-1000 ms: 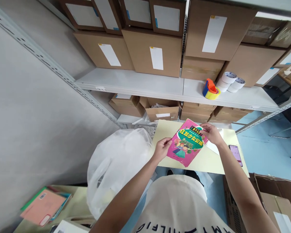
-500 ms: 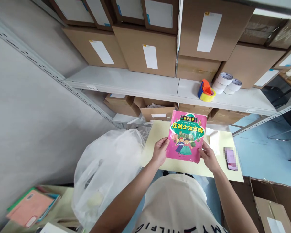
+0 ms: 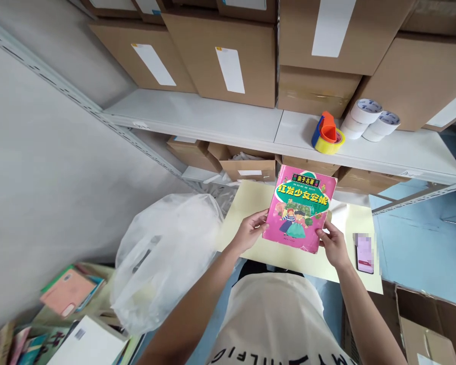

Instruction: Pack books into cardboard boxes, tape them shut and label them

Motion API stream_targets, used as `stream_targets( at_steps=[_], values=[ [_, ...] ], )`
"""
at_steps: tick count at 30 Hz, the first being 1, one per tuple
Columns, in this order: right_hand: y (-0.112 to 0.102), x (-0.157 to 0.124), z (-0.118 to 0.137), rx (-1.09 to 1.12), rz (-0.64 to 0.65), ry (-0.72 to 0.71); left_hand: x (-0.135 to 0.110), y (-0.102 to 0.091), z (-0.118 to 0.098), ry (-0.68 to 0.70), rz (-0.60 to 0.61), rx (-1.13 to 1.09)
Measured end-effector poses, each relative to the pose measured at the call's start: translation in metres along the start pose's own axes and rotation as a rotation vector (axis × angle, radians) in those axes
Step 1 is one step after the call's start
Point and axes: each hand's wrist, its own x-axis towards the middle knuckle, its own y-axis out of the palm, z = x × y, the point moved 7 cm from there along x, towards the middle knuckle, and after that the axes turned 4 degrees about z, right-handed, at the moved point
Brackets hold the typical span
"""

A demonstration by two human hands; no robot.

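Observation:
A pink picture book (image 3: 299, 209) with yellow Chinese lettering and two drawn figures on its cover is held up over a pale yellow tabletop (image 3: 231, 223). At the book's left edge, my left hand (image 3: 251, 230) pinches it between thumb and fingers. My right hand (image 3: 332, 243) grips the lower right edge, its thumb on the cover and fingers behind. The book is closed, front cover toward me, tilted slightly clockwise. Some white paper (image 3: 338, 217) lies on the table partly behind the book and right hand. A phone (image 3: 365, 253) lies near the table's right edge.
A shelf (image 3: 197, 119) ahead bears cardboard boxes (image 3: 228, 61), a tape dispenser (image 3: 328, 134) and white tape rolls (image 3: 365, 121). A large translucent plastic bag (image 3: 167, 253) stands left of the table. Several books (image 3: 70, 294) lie at lower left, and an open carton (image 3: 433, 314) stands at lower right.
The view has shifted downward, bringing more books into sight at lower left. The book, still in both hands, appears slightly farther right and tilted a little more clockwise.

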Motion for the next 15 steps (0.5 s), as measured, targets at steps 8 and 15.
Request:
stream_targets(
  at_steps=[8,15],
  values=[
    [0.008,0.023,-0.01,-0.05,0.0,0.016,0.005,-0.015,0.009,-0.032,-0.02,0.036],
    [0.046,0.052,-0.066,-0.067,-0.089,0.103,0.01,-0.07,0.068,-0.121,-0.149,0.12]
  ],
)
